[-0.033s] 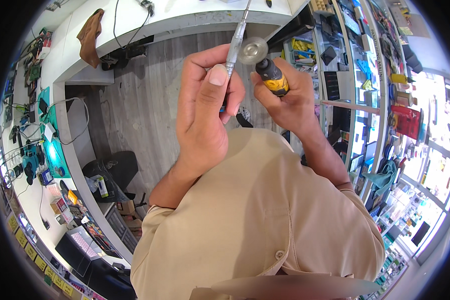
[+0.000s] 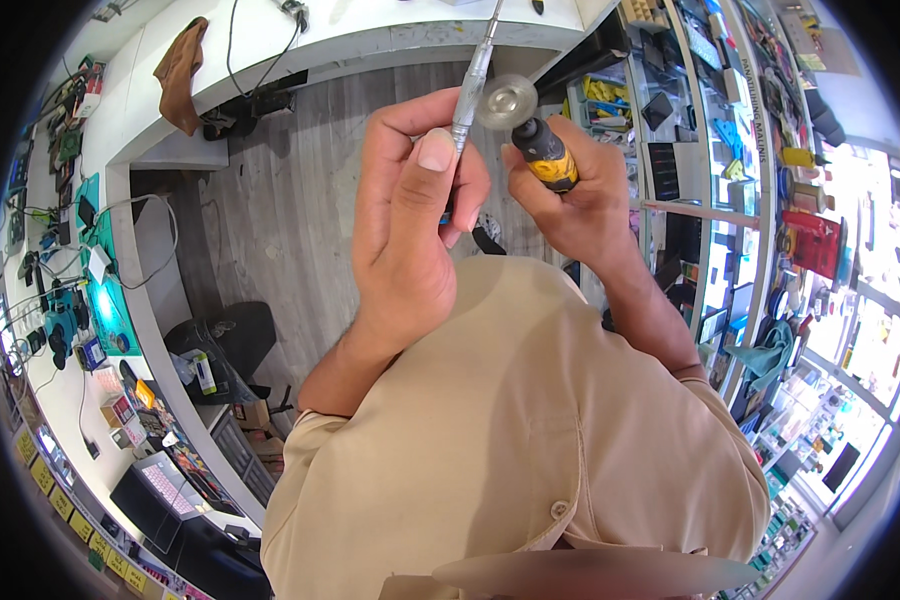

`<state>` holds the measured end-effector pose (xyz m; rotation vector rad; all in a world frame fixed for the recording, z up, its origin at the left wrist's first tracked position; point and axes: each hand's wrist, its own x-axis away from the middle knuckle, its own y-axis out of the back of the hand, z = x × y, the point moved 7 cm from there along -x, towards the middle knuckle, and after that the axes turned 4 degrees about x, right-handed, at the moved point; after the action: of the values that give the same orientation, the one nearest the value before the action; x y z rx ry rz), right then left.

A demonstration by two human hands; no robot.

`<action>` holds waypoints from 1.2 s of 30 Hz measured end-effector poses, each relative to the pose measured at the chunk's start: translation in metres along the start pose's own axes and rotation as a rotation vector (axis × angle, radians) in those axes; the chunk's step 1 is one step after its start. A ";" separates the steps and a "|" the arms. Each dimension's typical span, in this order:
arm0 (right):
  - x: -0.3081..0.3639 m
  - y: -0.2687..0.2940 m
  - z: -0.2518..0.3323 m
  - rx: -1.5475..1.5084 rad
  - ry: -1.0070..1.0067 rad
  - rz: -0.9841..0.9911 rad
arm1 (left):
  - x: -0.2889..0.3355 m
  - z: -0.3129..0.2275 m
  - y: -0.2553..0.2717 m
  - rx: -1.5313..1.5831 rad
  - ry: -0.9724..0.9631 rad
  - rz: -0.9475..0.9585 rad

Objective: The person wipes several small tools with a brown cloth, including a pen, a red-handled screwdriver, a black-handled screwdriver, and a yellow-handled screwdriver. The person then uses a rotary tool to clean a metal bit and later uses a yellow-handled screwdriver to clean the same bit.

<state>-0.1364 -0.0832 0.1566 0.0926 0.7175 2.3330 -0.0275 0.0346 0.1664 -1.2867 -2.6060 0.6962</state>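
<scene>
We've got our left hand [image 2: 410, 230] pinching the slim screwdriver [image 2: 473, 80] steady so the right hand [image 2: 580, 200], clamped on the yellow rotary tool [image 2: 545, 155], meets it with the disc [image 2: 507, 102] at 3 o'clock.

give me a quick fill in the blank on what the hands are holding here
The left hand grips a slim clear-handled ____.
The right hand holds a small rotary tool with a yellow and ____ body.
At the tool's tip sits a round grey ____.
A brown cloth lies on the ____ counter.

Missing: screwdriver; black; disc; white
</scene>
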 end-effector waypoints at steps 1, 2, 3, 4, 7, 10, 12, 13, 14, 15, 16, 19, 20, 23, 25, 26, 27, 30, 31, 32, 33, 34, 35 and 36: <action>-0.001 0.000 -0.001 0.003 0.006 0.000 | -0.001 0.001 0.000 -0.003 0.002 -0.002; -0.002 0.000 -0.001 0.007 0.011 0.001 | -0.002 -0.001 -0.001 -0.003 -0.022 0.014; -0.006 0.001 -0.002 0.014 0.032 -0.009 | -0.006 0.002 0.000 -0.008 -0.002 0.003; -0.005 0.001 -0.002 0.018 0.040 -0.014 | -0.005 0.002 0.000 -0.009 0.004 0.005; -0.007 0.001 -0.003 0.030 0.050 -0.016 | -0.006 0.003 -0.001 -0.007 0.013 0.014; -0.007 0.002 -0.003 0.017 0.056 -0.019 | -0.006 0.003 -0.003 0.003 0.015 0.024; -0.007 0.002 -0.003 0.006 0.061 -0.020 | -0.006 0.003 -0.003 0.015 0.019 0.023; -0.007 0.002 -0.003 0.003 0.062 -0.020 | -0.006 0.003 -0.002 0.024 0.023 0.019; -0.007 0.002 -0.004 0.013 0.055 -0.017 | -0.006 0.003 -0.002 0.033 0.023 0.017; -0.007 0.002 -0.003 0.001 0.066 -0.018 | -0.006 0.003 -0.002 0.031 0.021 0.022; -0.007 0.002 -0.003 0.001 0.067 -0.015 | -0.007 0.003 -0.002 0.029 0.016 0.028; -0.007 0.002 -0.004 -0.007 0.058 -0.012 | -0.007 0.003 -0.003 0.038 0.011 0.042; -0.007 0.002 -0.004 -0.012 0.054 -0.011 | -0.007 0.003 -0.003 0.044 0.010 0.045; -0.007 0.002 -0.002 0.026 0.088 0.009 | -0.007 0.003 -0.004 0.042 0.001 0.051; -0.007 0.002 -0.002 0.018 0.093 0.004 | -0.007 0.003 -0.003 0.047 0.002 0.052; -0.007 0.002 -0.002 0.014 0.096 0.002 | -0.007 0.003 -0.003 0.051 0.001 0.052; -0.008 0.003 -0.002 0.011 0.088 -0.004 | -0.008 0.003 -0.003 0.054 0.006 0.053; -0.008 0.003 -0.004 0.001 0.074 -0.014 | -0.008 0.003 -0.002 0.060 0.016 0.056; -0.009 0.003 -0.004 -0.002 0.078 -0.015 | -0.008 0.003 -0.002 0.058 0.017 0.058; -0.009 0.002 -0.004 0.003 0.081 -0.016 | -0.008 0.003 -0.003 0.057 0.017 0.059; -0.009 0.002 -0.004 -0.007 0.078 -0.015 | -0.008 0.003 -0.003 0.061 0.019 0.061; -0.009 0.002 -0.005 -0.008 0.073 -0.015 | -0.008 0.003 -0.003 0.065 0.021 0.063; -0.009 0.002 -0.005 -0.003 0.070 -0.015 | -0.007 0.004 -0.003 0.075 0.021 0.063; -0.009 0.002 -0.005 -0.008 0.071 -0.014 | -0.007 0.004 -0.003 0.070 0.023 0.059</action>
<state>-0.1319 -0.0926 0.1542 0.0016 0.7411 2.3356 -0.0262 0.0261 0.1650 -1.3478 -2.5117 0.7704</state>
